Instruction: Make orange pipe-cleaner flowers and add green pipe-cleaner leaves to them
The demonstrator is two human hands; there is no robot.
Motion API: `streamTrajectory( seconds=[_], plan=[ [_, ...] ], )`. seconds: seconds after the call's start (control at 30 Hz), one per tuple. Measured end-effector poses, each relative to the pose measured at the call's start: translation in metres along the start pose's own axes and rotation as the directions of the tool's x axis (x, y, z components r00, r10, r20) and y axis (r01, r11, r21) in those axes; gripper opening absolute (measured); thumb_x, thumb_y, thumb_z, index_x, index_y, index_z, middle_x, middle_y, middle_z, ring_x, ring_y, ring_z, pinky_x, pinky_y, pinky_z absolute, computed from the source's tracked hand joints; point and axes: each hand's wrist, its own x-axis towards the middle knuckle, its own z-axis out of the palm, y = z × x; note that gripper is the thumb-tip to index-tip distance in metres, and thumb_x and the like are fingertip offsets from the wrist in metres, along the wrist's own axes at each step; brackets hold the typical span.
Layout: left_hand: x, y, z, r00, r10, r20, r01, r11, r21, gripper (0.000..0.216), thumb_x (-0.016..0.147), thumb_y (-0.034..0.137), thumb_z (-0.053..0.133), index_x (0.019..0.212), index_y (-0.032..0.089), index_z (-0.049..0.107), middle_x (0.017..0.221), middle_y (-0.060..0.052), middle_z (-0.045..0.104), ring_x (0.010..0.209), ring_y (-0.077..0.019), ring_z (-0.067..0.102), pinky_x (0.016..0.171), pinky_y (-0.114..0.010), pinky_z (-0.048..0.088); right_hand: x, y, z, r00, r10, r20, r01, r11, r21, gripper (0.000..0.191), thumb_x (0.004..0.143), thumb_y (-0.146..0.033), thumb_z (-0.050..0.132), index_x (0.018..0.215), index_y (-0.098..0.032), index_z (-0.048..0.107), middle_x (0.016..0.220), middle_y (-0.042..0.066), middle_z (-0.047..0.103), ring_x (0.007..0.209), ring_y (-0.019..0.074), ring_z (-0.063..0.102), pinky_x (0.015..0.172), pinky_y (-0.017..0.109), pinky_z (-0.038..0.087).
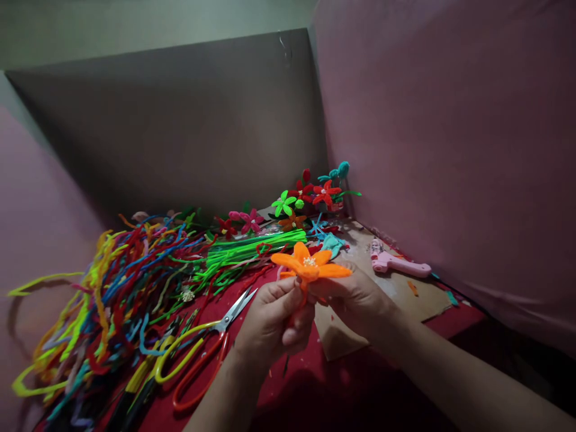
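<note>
An orange pipe-cleaner flower (310, 265) with a pale centre is held upright in front of me. My left hand (272, 321) is closed around its stem from below. My right hand (355, 297) pinches the base of the flower just under the petals, fingers pressed together. Both hands hover over a red cloth (315, 390) and a piece of brown cardboard (400, 291).
A big tangle of coloured pipe cleaners (117, 288) fills the left. Red-and-yellow-handled scissors (202, 345) lie beside my left hand. Green stems (252, 246), finished flowers (310, 195) at the back, a pink glue gun (398, 264) at right. Pink walls close in on both sides.
</note>
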Motion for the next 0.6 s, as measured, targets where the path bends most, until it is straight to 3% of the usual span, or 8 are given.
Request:
streamTrajectory(
  seconds=[0.1,0.17,0.23,0.3,0.37,0.47,0.6],
  plan=[
    [0.001,0.0,0.005,0.954,0.225,-0.199,-0.139,0.918,0.37,0.025,0.085,0.039,0.046,0.079,0.015,0.052,0.053,0.003,0.048,0.04,-0.0073,0.043,0.041,-0.019,0.036,0.005,0.0,0.004,0.999,-0.008,-0.035,0.008,1.0,-0.013,0.006,0.069,-0.021,0.065,0.066,-0.016,0.067,0.057,-0.002,0.056,0.05,0.0093,0.045,0.054,0.025,0.036],
    [0.003,-0.002,0.006,0.859,0.421,-0.293,-0.164,0.766,0.621,0.019,0.083,0.035,0.049,0.085,0.017,0.053,0.06,0.002,0.051,0.049,-0.0088,0.047,0.047,-0.02,0.037,0.012,0.001,0.009,0.998,-0.02,-0.066,0.02,1.0,-0.004,0.006,0.069,-0.022,0.066,0.07,-0.017,0.068,0.058,-0.003,0.056,0.049,0.0087,0.045,0.052,0.024,0.035],
    [0.006,-0.004,0.003,0.749,0.587,-0.309,-0.132,0.588,0.798,0.014,0.081,0.031,0.053,0.084,0.018,0.055,0.062,0.003,0.051,0.051,-0.0086,0.044,0.05,-0.02,0.035,0.019,0.001,0.013,0.995,-0.053,-0.087,0.054,0.998,0.015,0.006,0.067,-0.021,0.068,0.072,-0.019,0.07,0.063,-0.003,0.058,0.054,0.0083,0.046,0.056,0.023,0.038],
    [0.007,-0.001,-0.002,0.693,0.655,-0.301,-0.111,0.51,0.853,0.013,0.081,0.03,0.053,0.077,0.018,0.055,0.06,0.003,0.047,0.05,-0.0078,0.04,0.049,-0.02,0.033,0.028,0.001,0.016,0.996,-0.071,-0.05,0.071,0.997,0.016,0.006,0.066,-0.02,0.069,0.072,-0.019,0.071,0.067,-0.002,0.061,0.059,0.0089,0.048,0.062,0.024,0.04],
    [0.007,0.007,-0.006,0.715,0.607,-0.347,-0.139,0.61,0.78,0.017,0.082,0.03,0.052,0.071,0.018,0.052,0.057,0.005,0.041,0.047,-0.0066,0.035,0.046,-0.019,0.03,0.036,0.001,0.018,0.998,-0.069,0.01,0.069,0.998,0.01,0.008,0.066,-0.021,0.07,0.074,-0.02,0.072,0.07,-0.002,0.062,0.062,0.0097,0.051,0.067,0.026,0.041],
    [0.006,0.02,-0.01,0.808,0.436,-0.397,-0.217,0.846,0.488,0.025,0.082,0.032,0.053,0.064,0.017,0.045,0.052,0.007,0.035,0.042,-0.0045,0.029,0.039,-0.017,0.023,0.048,0.002,0.017,0.994,-0.056,0.099,0.061,0.997,-0.042,0.012,0.065,-0.02,0.071,0.077,-0.021,0.072,0.07,-0.001,0.064,0.067,0.0109,0.053,0.073,0.027,0.041],
    [0.006,0.022,-0.021,0.932,0.265,-0.247,-0.252,0.964,0.084,0.022,0.082,0.033,0.053,0.07,0.017,0.047,0.046,0.009,0.032,0.035,-0.0026,0.021,0.034,-0.015,0.018,0.057,0.005,0.009,0.979,-0.02,0.203,0.038,0.996,-0.084,0.01,0.068,-0.02,0.069,0.077,-0.02,0.073,0.068,-0.001,0.063,0.067,0.0114,0.053,0.072,0.028,0.04]
  ],
)
